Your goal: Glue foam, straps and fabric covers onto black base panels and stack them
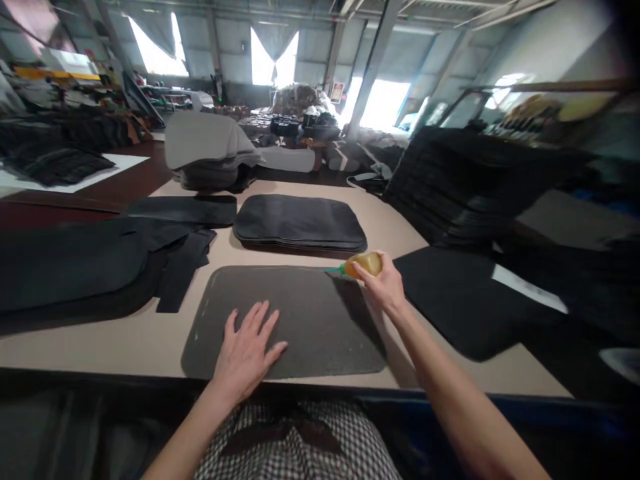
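A dark grey panel (310,327) with rounded corners lies flat on the table in front of me. My left hand (247,347) rests on its left part, fingers spread. Above the panel's far right corner, my right hand (383,283) is closed around a yellowish squeeze bottle (367,263) with a green nozzle. The bottle is tipped sideways, its thin tip pointing left at the panel's far edge. A thin pale line runs along the far edge and down the left edge of the panel.
Behind the panel sits a stack of black rounded panels (300,220). Black pieces (75,267) spread over the left side, with another black panel (465,300) at right. A tall black stack (450,180) and a grey stack (210,147) stand farther back on the beige tabletop (120,347).
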`<state>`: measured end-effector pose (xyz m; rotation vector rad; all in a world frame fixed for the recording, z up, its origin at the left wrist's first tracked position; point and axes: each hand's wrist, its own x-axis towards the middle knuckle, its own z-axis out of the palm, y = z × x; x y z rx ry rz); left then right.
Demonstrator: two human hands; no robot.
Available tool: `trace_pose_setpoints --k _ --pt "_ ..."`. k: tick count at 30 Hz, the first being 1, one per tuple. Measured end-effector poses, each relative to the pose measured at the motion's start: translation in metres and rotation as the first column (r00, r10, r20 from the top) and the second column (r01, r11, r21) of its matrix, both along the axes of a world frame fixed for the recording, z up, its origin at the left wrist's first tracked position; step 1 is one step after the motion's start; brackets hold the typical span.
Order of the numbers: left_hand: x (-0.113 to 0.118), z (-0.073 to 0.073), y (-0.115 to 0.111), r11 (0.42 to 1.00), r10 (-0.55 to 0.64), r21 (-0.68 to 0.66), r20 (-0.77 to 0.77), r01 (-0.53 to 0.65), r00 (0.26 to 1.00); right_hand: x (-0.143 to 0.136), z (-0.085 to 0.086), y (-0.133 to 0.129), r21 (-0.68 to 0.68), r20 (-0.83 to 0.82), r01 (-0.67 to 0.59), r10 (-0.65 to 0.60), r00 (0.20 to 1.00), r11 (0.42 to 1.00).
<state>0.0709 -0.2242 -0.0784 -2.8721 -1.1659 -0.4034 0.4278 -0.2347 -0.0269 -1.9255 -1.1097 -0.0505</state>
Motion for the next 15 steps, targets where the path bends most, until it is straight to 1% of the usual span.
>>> trace_pose_setpoints --k 6,9,11,13,15 --pt "0.002 -0.001 0.0 0.999 0.007 0.032 -0.042 -0.006 0.999 0.044 -0.002 -0.032 0.01 -0.022 0.106 -0.105 0.994 0.994" --pt "0.003 -0.003 0.001 0.999 0.006 0.048 -0.063 -0.003 0.998 0.058 0.0 -0.049 0.021 -0.019 0.163 -0.162 0.987 0.986" --pt "0.003 -0.003 0.001 0.998 0.002 0.061 -0.083 0.003 0.997 0.061 0.003 -0.063 0.036 -0.027 0.206 -0.205 0.978 0.978" --pt "0.003 -0.002 0.001 0.998 0.001 0.066 -0.099 0.005 0.995 0.057 0.007 -0.081 0.057 -0.093 0.236 -0.23 0.969 0.97" --pt "0.003 -0.001 0.001 0.998 0.0 0.063 -0.11 0.007 0.994 0.047 0.012 -0.102 0.056 -0.214 0.203 -0.186 0.959 0.978"
